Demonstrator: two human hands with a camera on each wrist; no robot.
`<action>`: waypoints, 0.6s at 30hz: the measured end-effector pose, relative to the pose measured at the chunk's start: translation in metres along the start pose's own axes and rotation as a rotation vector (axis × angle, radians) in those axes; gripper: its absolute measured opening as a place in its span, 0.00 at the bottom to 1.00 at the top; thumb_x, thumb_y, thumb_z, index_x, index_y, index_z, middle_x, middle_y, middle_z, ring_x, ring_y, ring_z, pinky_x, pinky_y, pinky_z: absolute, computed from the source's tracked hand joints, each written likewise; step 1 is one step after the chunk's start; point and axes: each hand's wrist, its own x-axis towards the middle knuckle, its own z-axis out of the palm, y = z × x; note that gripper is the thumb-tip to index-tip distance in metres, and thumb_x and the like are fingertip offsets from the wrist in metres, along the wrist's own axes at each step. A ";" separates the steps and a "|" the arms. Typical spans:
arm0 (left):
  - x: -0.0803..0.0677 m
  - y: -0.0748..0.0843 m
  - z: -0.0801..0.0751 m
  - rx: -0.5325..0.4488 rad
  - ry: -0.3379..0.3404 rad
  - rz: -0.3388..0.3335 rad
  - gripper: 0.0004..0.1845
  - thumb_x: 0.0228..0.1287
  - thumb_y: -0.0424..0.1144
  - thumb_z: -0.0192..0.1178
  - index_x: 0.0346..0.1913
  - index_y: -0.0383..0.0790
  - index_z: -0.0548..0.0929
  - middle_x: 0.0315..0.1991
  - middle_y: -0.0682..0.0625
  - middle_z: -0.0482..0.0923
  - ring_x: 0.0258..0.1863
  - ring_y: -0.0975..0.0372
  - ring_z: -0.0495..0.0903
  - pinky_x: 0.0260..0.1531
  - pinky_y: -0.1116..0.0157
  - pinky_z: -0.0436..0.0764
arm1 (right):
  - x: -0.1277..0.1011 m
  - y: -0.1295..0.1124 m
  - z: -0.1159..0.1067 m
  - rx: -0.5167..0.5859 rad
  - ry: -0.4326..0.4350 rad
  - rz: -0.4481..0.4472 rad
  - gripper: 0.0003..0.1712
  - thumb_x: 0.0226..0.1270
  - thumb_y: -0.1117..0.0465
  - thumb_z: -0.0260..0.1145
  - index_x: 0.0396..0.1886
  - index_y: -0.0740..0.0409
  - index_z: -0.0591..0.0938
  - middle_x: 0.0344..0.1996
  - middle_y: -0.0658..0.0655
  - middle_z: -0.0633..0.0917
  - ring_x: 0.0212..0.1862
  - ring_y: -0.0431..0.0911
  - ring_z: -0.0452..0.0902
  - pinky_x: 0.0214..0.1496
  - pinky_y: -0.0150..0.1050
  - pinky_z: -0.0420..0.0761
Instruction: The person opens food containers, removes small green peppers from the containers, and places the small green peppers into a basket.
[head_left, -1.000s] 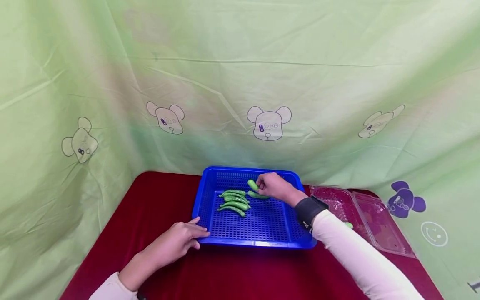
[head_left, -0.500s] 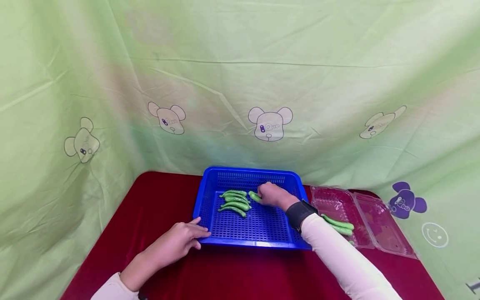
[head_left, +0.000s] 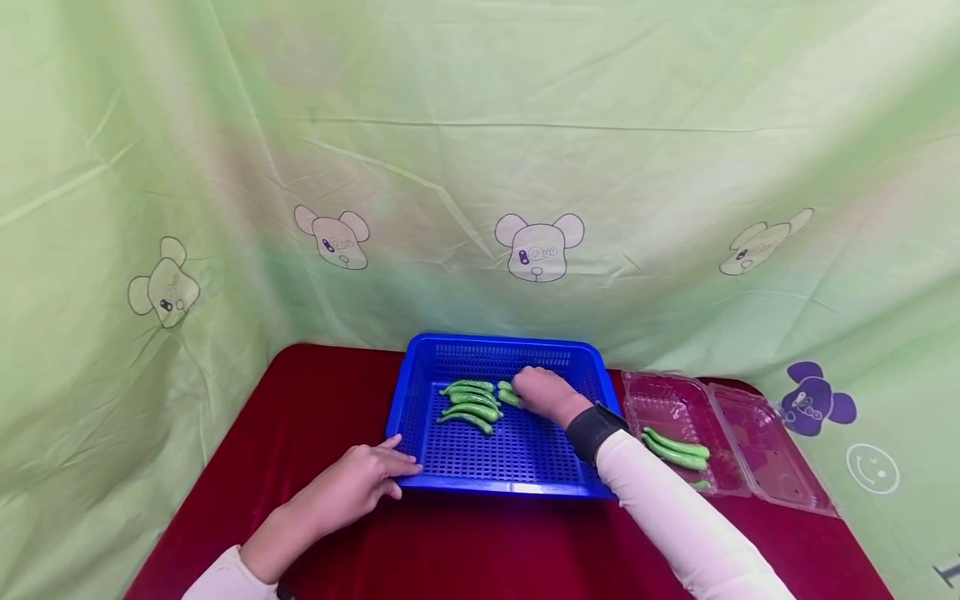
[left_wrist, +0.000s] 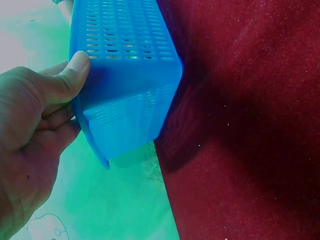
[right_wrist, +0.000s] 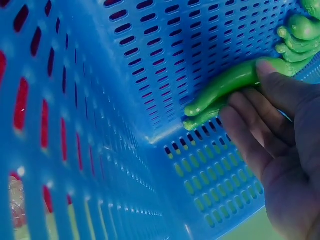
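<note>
A blue perforated plastic basket (head_left: 517, 487) sits on the table. My left hand (head_left: 362, 479) grips its near left corner; in the left wrist view the thumb (left_wrist: 75, 75) lies on the outer wall, with fingers at the rim. Inside the basket, my right hand (head_left: 546, 393) pinches a small, slim, curved green cucumber (right_wrist: 230, 80), the thumb on top and fingers along its side. That cucumber lies low over the basket floor, right beside another cucumber (right_wrist: 202, 119). Several more cucumbers (head_left: 472, 408) lie in a row on the left half of the basket floor.
A clear plastic clamshell box (head_left: 678, 412) stands right of the basket, its lid (head_left: 772, 454) folded open to the right. Green cucumbers (head_left: 675, 450) lie in it, partly behind the right sleeve. Dark red cloth (head_left: 315, 400) covers the table; a green printed curtain (head_left: 427, 208) hangs behind.
My right hand has lowered the cucumber from near the basket's back wall to the floor, beside another one. The right forearm shifted left, uncovering cucumbers in the clear box. The left hand stayed put.
</note>
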 end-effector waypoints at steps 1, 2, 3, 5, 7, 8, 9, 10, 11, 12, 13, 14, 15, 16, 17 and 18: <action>0.000 0.000 0.000 0.001 0.003 0.002 0.18 0.49 0.22 0.74 0.46 0.33 0.91 0.42 0.45 0.92 0.51 0.46 0.89 0.57 0.47 0.84 | 0.000 0.000 0.000 -0.013 0.004 0.000 0.24 0.58 0.63 0.77 0.14 0.48 0.71 0.19 0.51 0.78 0.25 0.48 0.78 0.30 0.46 0.82; 0.000 0.000 0.001 0.002 0.005 0.003 0.17 0.49 0.22 0.74 0.46 0.33 0.91 0.42 0.45 0.92 0.51 0.46 0.89 0.57 0.47 0.84 | 0.001 0.000 0.000 -0.022 0.003 0.003 0.24 0.58 0.62 0.77 0.14 0.47 0.70 0.19 0.50 0.78 0.26 0.48 0.78 0.31 0.47 0.82; 0.000 0.000 0.001 0.004 0.005 0.003 0.17 0.49 0.22 0.74 0.46 0.33 0.91 0.42 0.45 0.92 0.51 0.47 0.89 0.57 0.47 0.84 | 0.001 0.000 -0.001 -0.026 0.010 0.000 0.25 0.58 0.62 0.77 0.14 0.47 0.69 0.19 0.50 0.77 0.25 0.48 0.78 0.30 0.47 0.82; 0.000 -0.001 0.001 0.003 0.004 0.000 0.17 0.49 0.23 0.74 0.46 0.33 0.91 0.42 0.45 0.92 0.52 0.47 0.89 0.57 0.47 0.84 | 0.000 0.002 -0.003 -0.016 0.019 -0.012 0.27 0.57 0.62 0.78 0.13 0.46 0.67 0.17 0.47 0.73 0.23 0.46 0.74 0.28 0.45 0.79; 0.000 -0.001 0.002 -0.005 -0.001 -0.004 0.17 0.50 0.23 0.74 0.46 0.33 0.91 0.42 0.44 0.91 0.52 0.46 0.88 0.57 0.47 0.84 | -0.002 0.005 -0.009 0.014 0.030 -0.028 0.26 0.57 0.64 0.76 0.13 0.47 0.67 0.17 0.45 0.69 0.22 0.43 0.69 0.24 0.42 0.75; 0.001 -0.001 0.002 -0.009 -0.005 -0.006 0.17 0.50 0.23 0.74 0.46 0.33 0.91 0.42 0.44 0.91 0.52 0.46 0.88 0.57 0.47 0.85 | -0.004 0.008 -0.014 0.039 0.028 -0.036 0.26 0.56 0.65 0.75 0.13 0.48 0.67 0.17 0.44 0.67 0.21 0.42 0.66 0.23 0.40 0.72; 0.001 -0.001 0.003 -0.015 -0.008 -0.007 0.17 0.50 0.23 0.74 0.46 0.33 0.91 0.43 0.44 0.91 0.53 0.46 0.88 0.57 0.47 0.84 | -0.006 0.011 -0.020 0.061 0.027 -0.040 0.24 0.56 0.65 0.75 0.13 0.49 0.69 0.17 0.43 0.67 0.21 0.40 0.65 0.23 0.38 0.71; 0.002 -0.001 0.003 -0.018 -0.010 -0.007 0.17 0.51 0.23 0.74 0.47 0.33 0.91 0.43 0.45 0.91 0.53 0.46 0.88 0.57 0.47 0.84 | -0.010 0.014 -0.027 0.083 0.017 -0.040 0.21 0.57 0.65 0.74 0.14 0.49 0.71 0.17 0.42 0.68 0.22 0.39 0.65 0.23 0.37 0.71; 0.002 -0.001 0.003 -0.020 -0.013 -0.008 0.17 0.51 0.23 0.74 0.47 0.33 0.91 0.43 0.45 0.91 0.53 0.46 0.88 0.58 0.47 0.84 | -0.014 0.018 -0.034 0.104 0.011 -0.036 0.19 0.57 0.65 0.74 0.15 0.50 0.74 0.18 0.42 0.70 0.22 0.38 0.66 0.24 0.35 0.72; 0.002 -0.001 0.003 -0.021 -0.014 -0.007 0.17 0.51 0.23 0.74 0.47 0.33 0.91 0.43 0.45 0.91 0.53 0.46 0.88 0.58 0.47 0.84 | -0.019 0.023 -0.042 0.120 0.009 -0.028 0.16 0.58 0.64 0.74 0.17 0.49 0.77 0.19 0.41 0.73 0.23 0.37 0.68 0.25 0.35 0.74; 0.002 -0.001 0.003 -0.016 -0.014 -0.007 0.17 0.51 0.23 0.74 0.47 0.34 0.91 0.43 0.45 0.91 0.53 0.46 0.88 0.58 0.48 0.84 | -0.024 0.029 -0.050 0.133 0.002 -0.017 0.14 0.59 0.62 0.75 0.19 0.49 0.79 0.20 0.41 0.76 0.25 0.37 0.70 0.27 0.35 0.76; 0.002 0.000 0.003 -0.009 -0.014 -0.008 0.17 0.51 0.23 0.74 0.47 0.34 0.91 0.44 0.45 0.91 0.53 0.47 0.88 0.58 0.48 0.84 | -0.031 0.034 -0.057 0.149 0.000 -0.005 0.11 0.60 0.61 0.75 0.22 0.49 0.81 0.22 0.41 0.78 0.25 0.37 0.71 0.28 0.35 0.77; 0.001 0.000 0.002 -0.001 -0.014 -0.009 0.17 0.51 0.23 0.73 0.47 0.34 0.91 0.44 0.45 0.91 0.53 0.47 0.88 0.58 0.48 0.84 | -0.038 0.040 -0.064 0.160 0.002 0.010 0.09 0.61 0.59 0.75 0.24 0.48 0.83 0.24 0.42 0.81 0.27 0.36 0.74 0.30 0.35 0.79; 0.000 0.000 0.002 0.008 -0.013 -0.012 0.17 0.51 0.23 0.73 0.47 0.34 0.91 0.44 0.45 0.91 0.53 0.47 0.88 0.58 0.48 0.84 | -0.045 0.045 -0.070 0.180 0.004 0.025 0.07 0.62 0.59 0.75 0.26 0.49 0.84 0.25 0.43 0.83 0.27 0.37 0.75 0.30 0.36 0.80; 0.000 0.001 0.001 0.014 -0.012 -0.014 0.18 0.51 0.23 0.73 0.47 0.34 0.91 0.43 0.45 0.91 0.53 0.47 0.88 0.58 0.48 0.84 | -0.053 0.052 -0.074 0.196 0.016 0.032 0.06 0.62 0.58 0.75 0.27 0.49 0.85 0.26 0.44 0.85 0.28 0.37 0.75 0.31 0.36 0.81; -0.001 0.001 0.000 0.019 -0.010 -0.013 0.18 0.51 0.23 0.73 0.47 0.34 0.91 0.43 0.45 0.91 0.53 0.47 0.88 0.58 0.48 0.84 | -0.062 0.059 -0.079 0.213 0.024 0.044 0.05 0.63 0.58 0.75 0.28 0.50 0.86 0.26 0.44 0.86 0.28 0.37 0.76 0.31 0.36 0.81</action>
